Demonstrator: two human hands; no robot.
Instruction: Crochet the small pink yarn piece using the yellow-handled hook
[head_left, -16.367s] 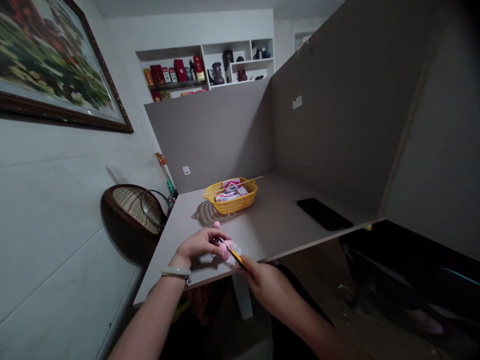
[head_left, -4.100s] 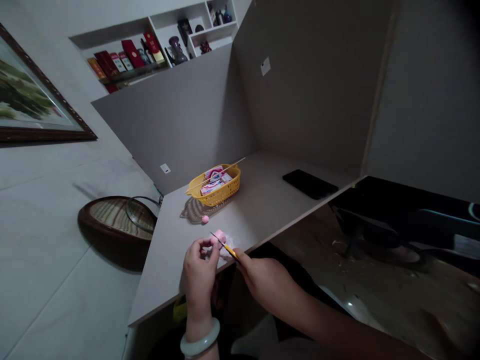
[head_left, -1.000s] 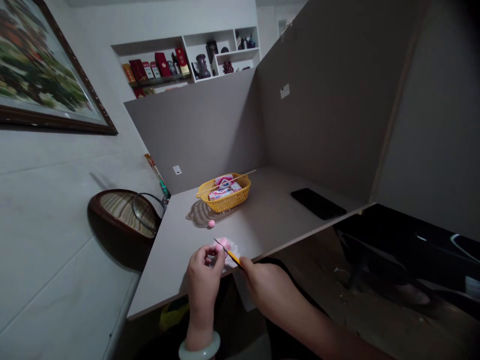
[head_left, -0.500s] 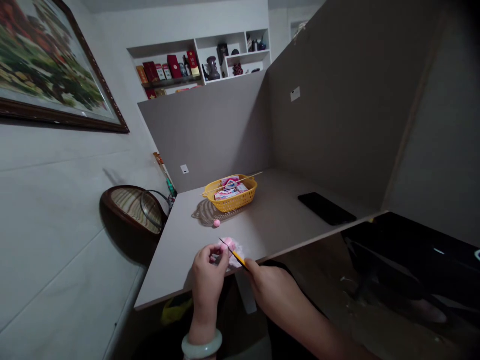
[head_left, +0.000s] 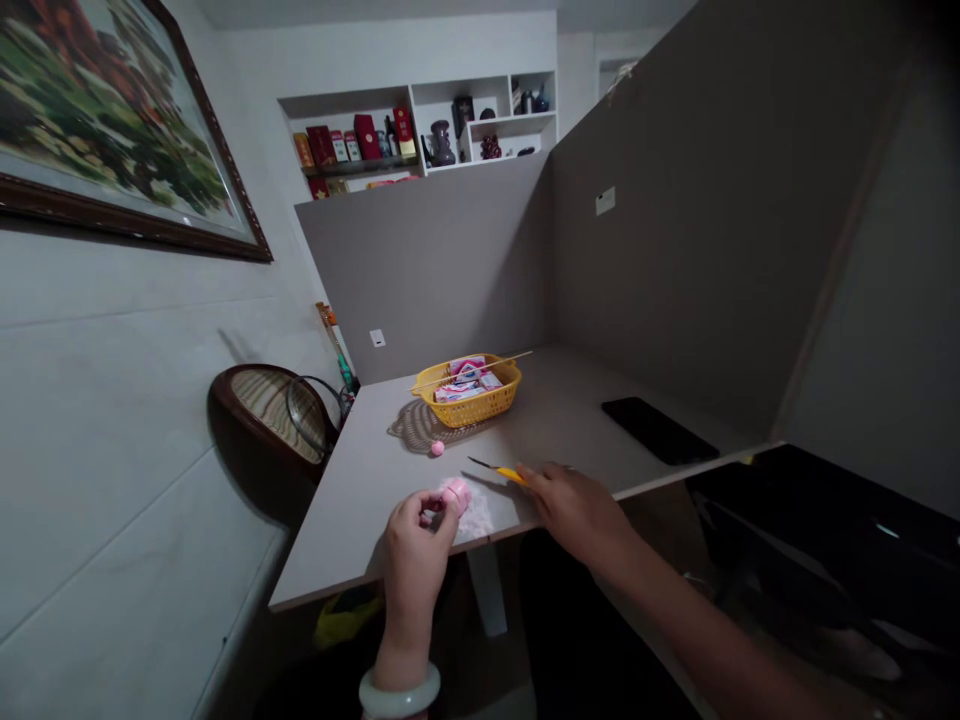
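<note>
Fingers of the left hand (head_left: 415,540) pinch a pink lump (head_left: 454,494) at lower centre; the right hand (head_left: 574,505) beside it grips, I think, a yellow-handled blade (head_left: 496,468).

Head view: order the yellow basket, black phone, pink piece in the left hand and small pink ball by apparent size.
1. yellow basket
2. black phone, nearly as long, so a close call
3. pink piece in the left hand, though nearest the camera
4. small pink ball
</note>
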